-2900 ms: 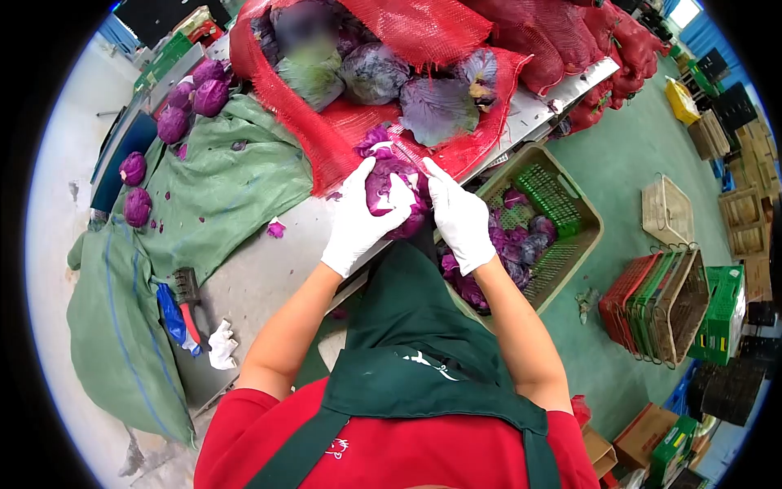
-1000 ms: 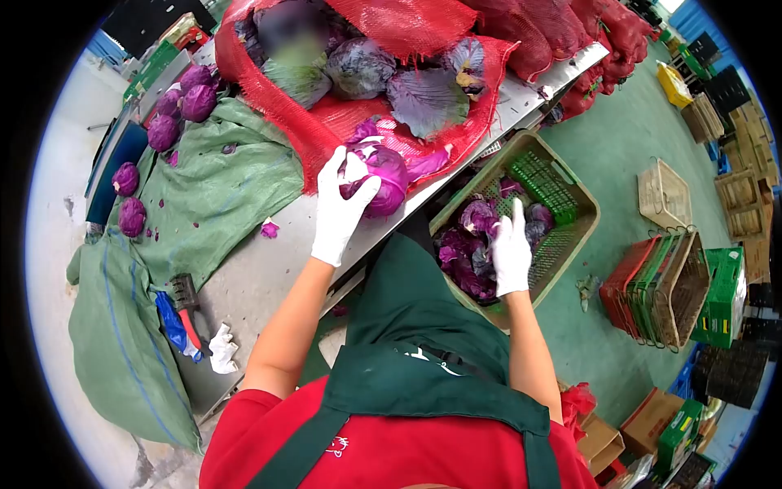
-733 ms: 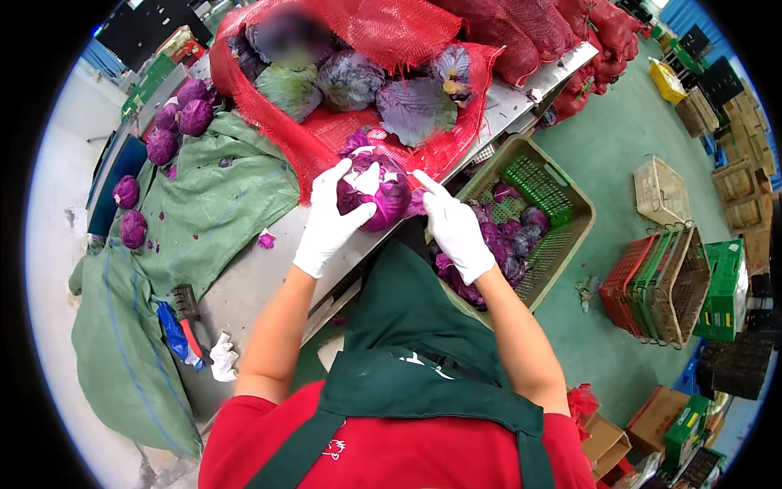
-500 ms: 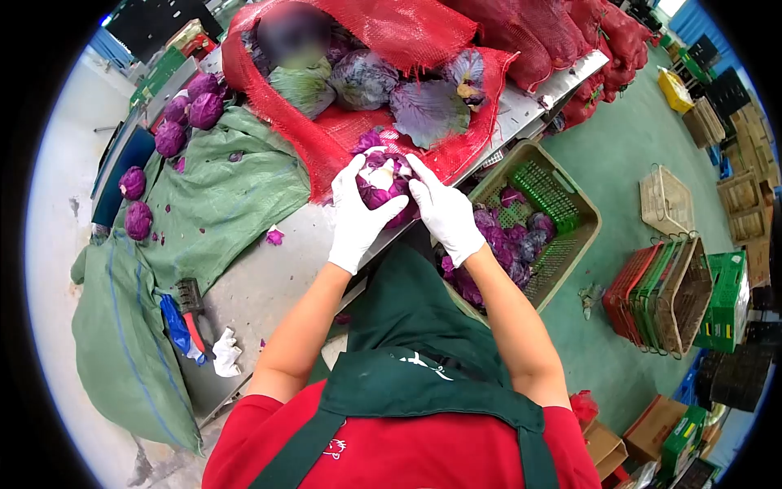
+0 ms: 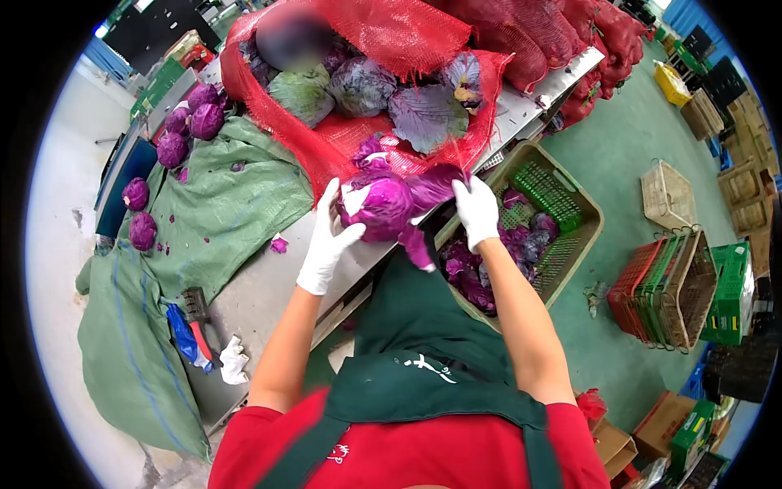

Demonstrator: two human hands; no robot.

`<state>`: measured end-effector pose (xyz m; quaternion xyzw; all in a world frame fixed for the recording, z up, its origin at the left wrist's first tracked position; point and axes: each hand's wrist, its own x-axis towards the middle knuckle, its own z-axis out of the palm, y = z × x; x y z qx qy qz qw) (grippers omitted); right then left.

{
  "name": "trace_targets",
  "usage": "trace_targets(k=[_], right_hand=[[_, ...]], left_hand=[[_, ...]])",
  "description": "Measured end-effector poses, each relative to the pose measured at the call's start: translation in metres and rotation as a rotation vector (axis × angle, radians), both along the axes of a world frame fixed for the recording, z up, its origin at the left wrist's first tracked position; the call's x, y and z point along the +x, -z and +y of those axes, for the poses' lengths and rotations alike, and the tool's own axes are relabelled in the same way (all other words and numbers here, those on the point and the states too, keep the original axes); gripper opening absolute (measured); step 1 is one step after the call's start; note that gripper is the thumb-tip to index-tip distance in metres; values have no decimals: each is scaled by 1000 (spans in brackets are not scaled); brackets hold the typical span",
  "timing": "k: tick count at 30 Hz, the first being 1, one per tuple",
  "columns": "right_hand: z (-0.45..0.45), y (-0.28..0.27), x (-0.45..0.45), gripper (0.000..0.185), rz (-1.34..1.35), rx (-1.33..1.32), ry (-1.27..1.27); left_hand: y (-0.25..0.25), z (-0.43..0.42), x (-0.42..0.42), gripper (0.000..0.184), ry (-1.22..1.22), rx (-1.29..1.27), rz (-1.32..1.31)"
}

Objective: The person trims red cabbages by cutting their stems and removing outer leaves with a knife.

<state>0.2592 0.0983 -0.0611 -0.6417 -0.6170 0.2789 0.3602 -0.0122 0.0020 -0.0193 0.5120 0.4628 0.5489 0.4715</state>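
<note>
My left hand (image 5: 327, 242), in a white glove, is wrapped round the left side of a purple cabbage (image 5: 383, 207) at the table's edge. My right hand (image 5: 477, 209), gloved too, pinches a loose purple outer leaf (image 5: 433, 187) that stretches from the cabbage's right side. Another torn leaf (image 5: 415, 246) hangs below the cabbage. Behind it lies an opened red mesh sack (image 5: 326, 163) with several unpeeled cabbages. Right of the table, a green crate (image 5: 580, 259) holds purple leaves (image 5: 518, 243), partly hidden by my right hand and forearm.
Several peeled cabbages (image 5: 172, 150) lie at the left along a green cloth sack (image 5: 220, 204). A red-handled tool (image 5: 199, 336) and white crumpled item (image 5: 233, 361) lie on the metal table (image 5: 277, 277). Stacked baskets (image 5: 664, 289) stand on the floor at right.
My right hand has moved right, away from the cabbage, with a leaf pulled out from it. My left hand stays on the cabbage, slightly further left.
</note>
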Motion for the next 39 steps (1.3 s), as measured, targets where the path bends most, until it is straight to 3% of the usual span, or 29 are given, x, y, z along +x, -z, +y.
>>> trace_targets(k=[3, 6, 7, 9, 11, 13, 14, 15, 16, 17, 20, 21, 22, 23, 25, 27, 28, 29, 31, 33, 34, 35, 37, 39], right_hand=[[-25, 22, 12, 33, 163, -187, 101], [-37, 38, 17, 32, 239, -159, 157], [-41, 44, 21, 32, 223, -110, 194], [-43, 35, 43, 32, 132, -101, 279], [-47, 37, 75, 33, 44, -116, 309], [-66, 5, 77, 50, -95, -146, 405], [-67, 15, 74, 70, -173, -81, 423], [-73, -11, 51, 72, 42, -35, 353], [-69, 0, 31, 71, 193, 173, 199], [-79, -25, -2, 72, 419, 107, 67], [-100, -59, -79, 75, 722, -184, -163], [-98, -22, -103, 78, 629, -85, -153], [-97, -19, -114, 70, 833, -189, -213], [-94, -17, -112, 42, 572, -223, -186], [-91, -26, -103, 21, 459, -250, -184], [-92, -29, -88, 22, 280, -188, -154], [-91, -22, -78, 24, 178, -160, -126], [-91, -14, -65, 22, 190, -77, -71], [-89, -4, -30, 18, 364, -182, 18], [-88, -4, 10, 18, 301, -91, 126], [-87, -1, 33, 17, 171, -115, 159], [-92, -6, 49, 18, -131, 113, 188], [-91, -13, 55, 24, -97, 237, 332], [-85, -30, 45, 28, -7, 200, 98]], left_hand=[[-9, -8, 12, 100, -154, -12, -122], [-17, 1, 41, 95, -419, -15, 559], [-16, 5, 39, 95, -420, -19, 554], [-14, 17, 27, 100, -356, -89, 278], [-10, 21, 9, 91, -340, -144, 23], [-17, 23, 2, 88, -380, -286, -195], [-18, 25, 3, 88, -386, -289, -185], [-19, 28, 8, 88, -422, -302, -212], [-18, 28, 11, 88, -454, -320, -239], [-17, 28, 11, 88, -448, -339, -229], [-23, 28, 23, 90, -498, -317, -236], [-27, 29, 20, 91, -491, -384, -221], [-26, 31, 14, 92, -466, -397, -244], [-21, 32, 6, 92, -443, -409, -265], [-12, 35, -15, 94, -386, -400, -269], [-2, 35, -35, 98, -214, -488, -437], [3, 36, -39, 90, -239, -516, -510], [6, 35, -45, 90, -243, -516, -515], [8, 33, -57, 91, -95, -567, -823], [-4, 23, -57, 92, -10, -544, -889], [-10, 17, -53, 95, -64, -501, -809], [-12, 15, -51, 98, -118, -458, -731], [-9, 14, -44, 97, -141, -430, -713], [-7, 11, -25, 99, -266, -41, 150]])
